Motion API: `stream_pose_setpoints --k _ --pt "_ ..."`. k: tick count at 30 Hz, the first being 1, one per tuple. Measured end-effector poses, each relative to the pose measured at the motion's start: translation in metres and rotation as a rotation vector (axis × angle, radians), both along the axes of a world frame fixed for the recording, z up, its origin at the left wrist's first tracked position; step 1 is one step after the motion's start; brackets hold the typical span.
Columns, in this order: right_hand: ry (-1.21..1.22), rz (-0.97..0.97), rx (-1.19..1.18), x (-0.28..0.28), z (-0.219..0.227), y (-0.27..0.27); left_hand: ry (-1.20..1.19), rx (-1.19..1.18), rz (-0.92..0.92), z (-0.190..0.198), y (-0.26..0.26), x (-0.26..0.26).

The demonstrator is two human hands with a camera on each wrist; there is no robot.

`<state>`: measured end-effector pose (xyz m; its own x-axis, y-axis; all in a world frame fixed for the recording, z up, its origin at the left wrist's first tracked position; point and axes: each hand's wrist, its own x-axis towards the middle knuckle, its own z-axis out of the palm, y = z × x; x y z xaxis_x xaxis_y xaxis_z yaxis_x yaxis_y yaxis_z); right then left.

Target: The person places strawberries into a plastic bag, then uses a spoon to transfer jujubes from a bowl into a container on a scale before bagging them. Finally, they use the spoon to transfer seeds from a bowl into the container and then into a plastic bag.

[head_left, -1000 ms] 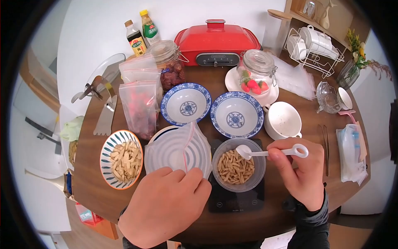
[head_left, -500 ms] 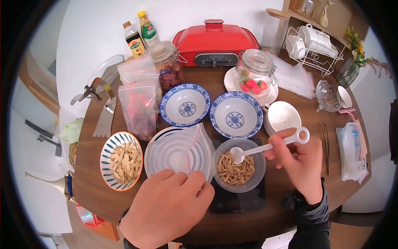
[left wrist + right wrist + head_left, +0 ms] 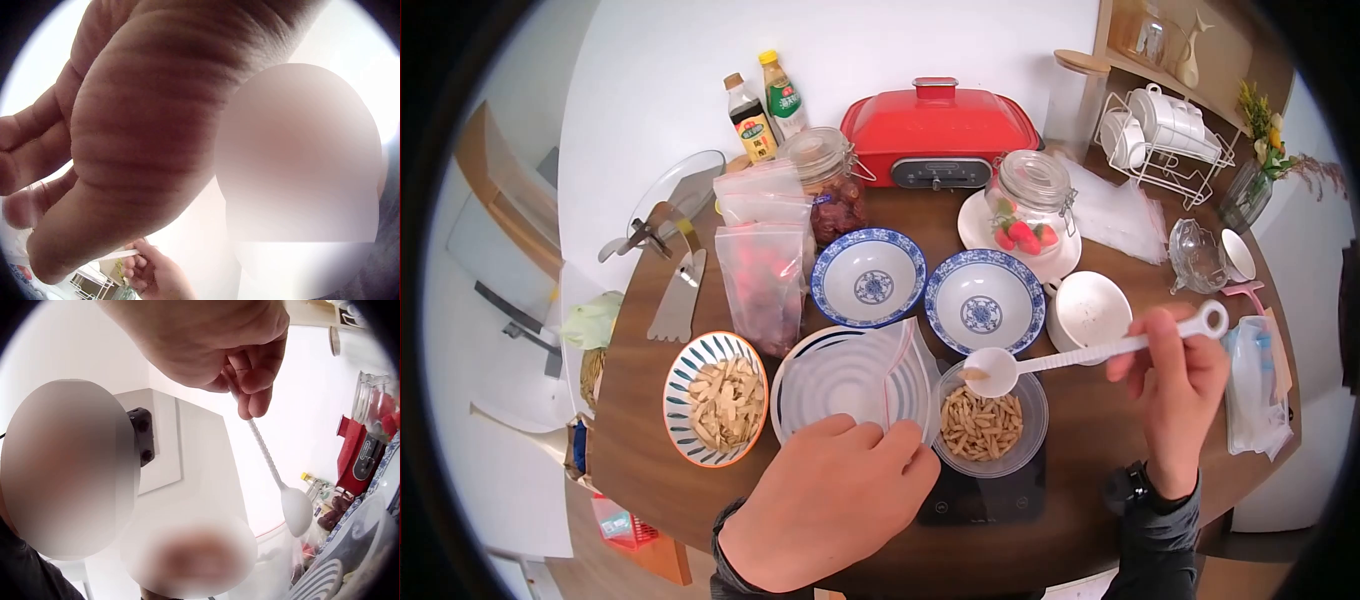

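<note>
My left hand [image 3: 830,500] grips the near edge of a clear zip bag [image 3: 840,385] with a red seal line. The bag lies over a ringed plate [image 3: 782,372], its mouth standing up toward the right. Between thumb and fingers, my right hand [image 3: 1180,385] holds a white plastic spoon [image 3: 1080,354] by its long handle. The spoon's bowl hangs over the far rim of a clear plastic tub [image 3: 1038,440], with a little brown at its left edge. Short pale-brown sticks [image 3: 980,425] fill the tub's bottom. Beneath the tub is a black kitchen scale [image 3: 990,508].
An oval dish [image 3: 675,420] of pale slices stands left. Behind are filled zip bags [image 3: 762,280], two blue-and-white bowls [image 3: 870,255] [image 3: 985,270], a white cup [image 3: 1090,310], a strawberry jar [image 3: 1035,190] and a red electric cooker [image 3: 940,125]. Tongs and packets lie right.
The spoon dipped to the sticks in the tub, then rose over its far rim as my right hand moved up and right. My left hand keeps its grip on the bag. The head view shifted.
</note>
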<state>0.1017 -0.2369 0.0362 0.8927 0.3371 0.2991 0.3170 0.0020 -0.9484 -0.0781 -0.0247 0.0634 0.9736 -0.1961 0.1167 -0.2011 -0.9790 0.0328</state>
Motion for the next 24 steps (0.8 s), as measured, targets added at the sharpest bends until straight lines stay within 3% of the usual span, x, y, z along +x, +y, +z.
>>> stream_pose_setpoints --k 3,5,7,8,12,14,15,17,18,24 --pt "-0.086 -0.013 0.139 -0.021 0.002 0.004 -0.020 -0.011 -0.026 -0.001 0.002 0.002" --pt "-0.133 0.122 0.098 -0.030 0.000 -0.002 -0.021 -0.005 -0.060 -0.003 0.004 0.005" --pt "-0.600 0.331 -0.037 -0.016 0.000 0.000 -0.021 -0.001 -0.090 -0.003 0.004 0.007" --pt "-0.714 0.341 -0.141 -0.018 0.010 0.003 -0.013 0.015 -0.084 -0.003 0.004 0.008" --pt "-0.735 0.341 -0.089 -0.023 0.012 0.001 0.004 0.019 -0.055 -0.004 0.002 0.010" --pt "-0.574 0.162 -0.030 -0.030 0.012 -0.004 0.011 0.011 -0.052 -0.006 0.001 0.010" --pt "-0.574 0.165 -0.033 -0.029 0.012 -0.004 0.017 0.009 -0.048 -0.006 0.001 0.010" --pt "-0.684 0.058 -0.225 -0.025 0.014 -0.003 0.024 0.005 -0.041 -0.007 0.000 0.010" --pt "-0.772 0.099 -0.262 -0.020 0.013 0.000 0.034 0.002 -0.035 -0.007 0.000 0.011" --pt "-0.694 0.226 -0.333 -0.023 0.009 0.004 0.067 0.028 0.022 -0.008 0.001 0.012"
